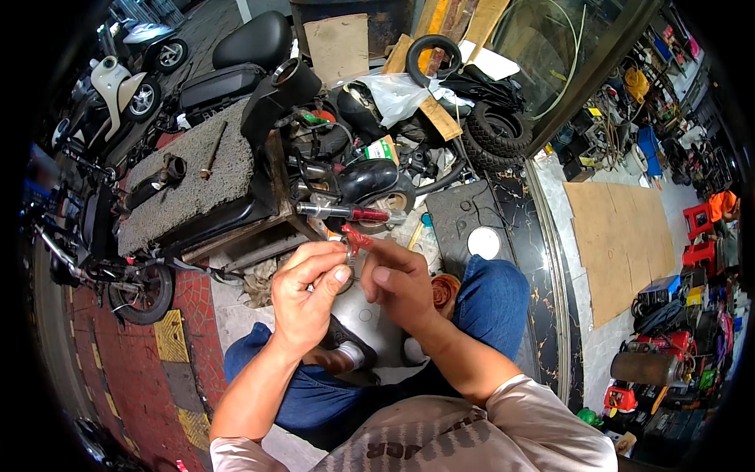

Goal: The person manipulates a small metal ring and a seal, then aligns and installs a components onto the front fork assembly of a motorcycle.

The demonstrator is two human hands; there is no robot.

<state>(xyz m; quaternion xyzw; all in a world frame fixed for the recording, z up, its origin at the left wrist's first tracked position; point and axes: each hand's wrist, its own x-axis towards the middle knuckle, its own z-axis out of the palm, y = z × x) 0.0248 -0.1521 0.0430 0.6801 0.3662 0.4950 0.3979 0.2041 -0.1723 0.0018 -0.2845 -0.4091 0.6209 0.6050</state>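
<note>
From afar I see the left hand (305,293) pinching a small ring-like part (351,256), seemingly edge-on; just to its right, the right hand (404,289) bears red paste (359,238) (its own grip unclear).

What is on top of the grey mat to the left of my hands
A dark curved pipe and a thin rod-like tool lie on the grey mat. A black part overlaps its far right corner, hiding the mat there. Whatever is directly beneath the mat is covered.

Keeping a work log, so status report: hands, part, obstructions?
Left hand pinching small round part. Right hand close, red smear at fingertip. Red-silver tube just beyond, not blocking.
</note>
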